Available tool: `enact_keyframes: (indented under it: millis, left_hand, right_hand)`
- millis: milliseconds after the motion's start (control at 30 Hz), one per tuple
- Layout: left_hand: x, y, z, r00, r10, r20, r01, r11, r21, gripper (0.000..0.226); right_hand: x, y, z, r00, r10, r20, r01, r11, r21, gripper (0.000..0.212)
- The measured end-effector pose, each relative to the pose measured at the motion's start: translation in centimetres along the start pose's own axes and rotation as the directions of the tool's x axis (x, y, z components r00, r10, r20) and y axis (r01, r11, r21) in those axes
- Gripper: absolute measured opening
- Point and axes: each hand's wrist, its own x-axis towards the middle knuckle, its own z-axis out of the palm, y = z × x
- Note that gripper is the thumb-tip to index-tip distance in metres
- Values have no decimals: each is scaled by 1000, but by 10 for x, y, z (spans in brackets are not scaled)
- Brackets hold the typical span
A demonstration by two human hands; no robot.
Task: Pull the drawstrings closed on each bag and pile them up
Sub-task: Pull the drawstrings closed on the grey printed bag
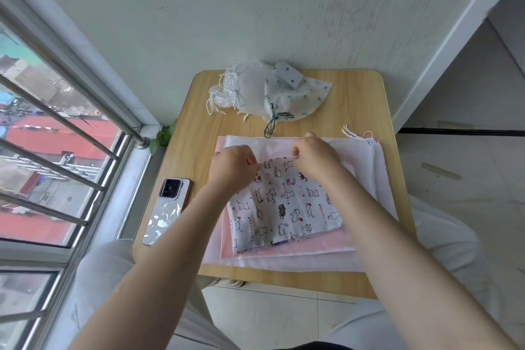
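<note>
A white drawstring bag printed with cats (284,204) lies on top of a flat stack of pink and white bags (360,167) on the small wooden table (352,99). My left hand (231,169) pinches the cat bag's top edge at its left end. My right hand (315,156) pinches the same edge at its right end. At the back of the table sits a pile of closed bags (252,91), with a white bag with green cactus print and a green cord (289,96) on its right side.
A phone (167,210) lies face down at the table's left edge. A window with metal bars (56,122) is on the left. The white wall stands just behind the table. My knees in light trousers show on both sides below the table.
</note>
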Motion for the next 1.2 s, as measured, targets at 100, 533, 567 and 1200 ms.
enact_keyframes:
  millis: [100,533,567,1200]
  left_hand:
    - [0,-5,-13,995,-45,89,37,995,88,16]
    - [-5,-14,-27,1000,-1,-27,-7,957,-291,21]
    - [-6,-17,-27,1000,-30,-5,27,951,-309,20]
    - [-24,-13,-37,987,-161,19,117,624,-773,8]
  right_hand:
    - [-2,0,-10,997,61,37,-56,990,-129,31]
    - [-10,-46,-9,970,-133,-203,209,881,423,51]
    - [-11,-42,-11,988,-76,-137,129,891,435,55]
    - [-18,-61,1,980,-180,80,109,836,538,12]
